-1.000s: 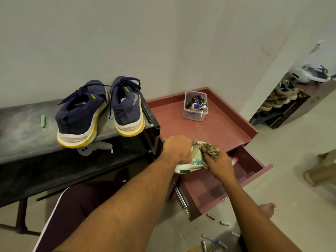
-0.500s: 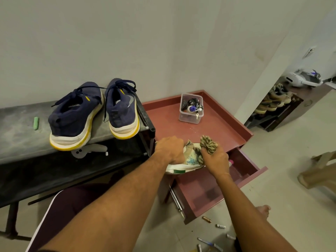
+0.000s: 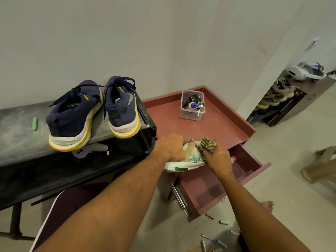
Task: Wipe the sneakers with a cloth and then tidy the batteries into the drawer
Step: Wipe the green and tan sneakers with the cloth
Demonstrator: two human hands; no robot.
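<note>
A pale sneaker (image 3: 189,159) with a white sole and a blue print on its side lies at the front edge of a reddish cabinet (image 3: 218,128), partly over the open drawer (image 3: 203,190). The left hand (image 3: 170,147) grips it from above, fingers curled over its upper. The right hand (image 3: 217,158) clutches a bunched, patterned cloth (image 3: 209,144) and presses it against the shoe's toe end. The drawer below is pulled well out, and a pink-capped bottle (image 3: 233,158) shows inside it just beside the right wrist. Several batteries (image 3: 210,216) lie scattered on the floor in front of the drawer, near a bare foot (image 3: 267,204). A clear plastic box (image 3: 192,106) of small items stands toward the back of the cabinet top. To the left, a pair of navy sneakers (image 3: 72,120) with yellow-edged soles sits heels outward on a dark bench (image 3: 18,135), with a small green stick (image 3: 34,124) beside them. A shoe rack (image 3: 278,95) stands far off at the right.
</note>
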